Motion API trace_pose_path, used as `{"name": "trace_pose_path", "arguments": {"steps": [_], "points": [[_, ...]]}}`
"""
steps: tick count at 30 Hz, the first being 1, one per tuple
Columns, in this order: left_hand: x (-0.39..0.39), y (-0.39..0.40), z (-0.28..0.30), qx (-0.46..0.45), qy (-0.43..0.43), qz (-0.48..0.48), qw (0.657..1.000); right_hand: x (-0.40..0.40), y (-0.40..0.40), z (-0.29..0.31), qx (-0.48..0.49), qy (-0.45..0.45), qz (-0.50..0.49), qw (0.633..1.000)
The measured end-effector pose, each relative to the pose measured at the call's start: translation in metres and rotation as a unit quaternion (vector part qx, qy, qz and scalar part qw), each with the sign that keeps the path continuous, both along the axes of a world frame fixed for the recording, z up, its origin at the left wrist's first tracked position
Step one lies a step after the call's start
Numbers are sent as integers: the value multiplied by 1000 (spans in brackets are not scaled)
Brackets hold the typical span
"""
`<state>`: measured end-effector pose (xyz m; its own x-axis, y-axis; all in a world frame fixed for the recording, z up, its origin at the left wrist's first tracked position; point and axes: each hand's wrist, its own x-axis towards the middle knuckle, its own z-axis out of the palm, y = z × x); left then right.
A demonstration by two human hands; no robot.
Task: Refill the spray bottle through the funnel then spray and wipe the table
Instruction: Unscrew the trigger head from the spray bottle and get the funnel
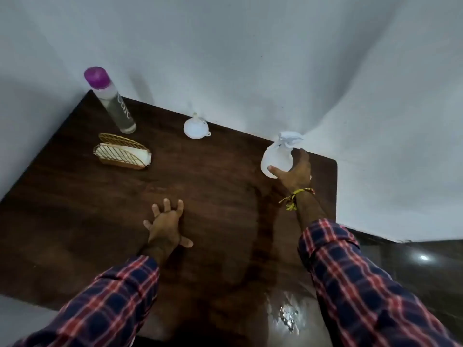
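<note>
While my right hand (294, 171) wraps the round white plastic spray bottle (276, 160), right of the small white funnel (194, 127), my left hand (166, 226) rests fingers spread. Sprayer's still on, funnel unused beside the purple-capped clear bottle (110, 101): refilling, spraying, wiping all remain.

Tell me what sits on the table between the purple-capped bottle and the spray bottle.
In the head view, the white funnel lies between the purple-capped bottle and the spray bottle, by the wall; otherwise bare table.
</note>
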<state>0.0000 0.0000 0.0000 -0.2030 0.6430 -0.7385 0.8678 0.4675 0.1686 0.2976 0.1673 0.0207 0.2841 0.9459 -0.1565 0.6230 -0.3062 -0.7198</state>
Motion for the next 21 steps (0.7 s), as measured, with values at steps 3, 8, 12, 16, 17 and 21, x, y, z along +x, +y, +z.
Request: {"name": "trace_pose_path", "arguments": {"steps": [3, 8, 12, 16, 17, 21], "points": [[-2, -1, -2, -17, -7, 1, 1000, -5, 15, -6, 5, -1, 49, 999], [-2, 0, -5, -15, -5, -13, 1000, -9, -4, -15, -5, 9, 17, 1000], [-3, 0, -4, -7, -16, -23, 1000, -20, -70, -3, 28, 23, 27, 999], [-5, -11, -1, 25, -24, -37, 999, -47, -159, -5, -4, 48, -3, 999], [-5, -15, 1, 36, -28, -39, 998, -53, -179, -7, -18, 44, -10, 999], [-7, -41, 19, 132, -173, -5, 976, -79, -241, -8, -49, 44, -12, 998]]}}
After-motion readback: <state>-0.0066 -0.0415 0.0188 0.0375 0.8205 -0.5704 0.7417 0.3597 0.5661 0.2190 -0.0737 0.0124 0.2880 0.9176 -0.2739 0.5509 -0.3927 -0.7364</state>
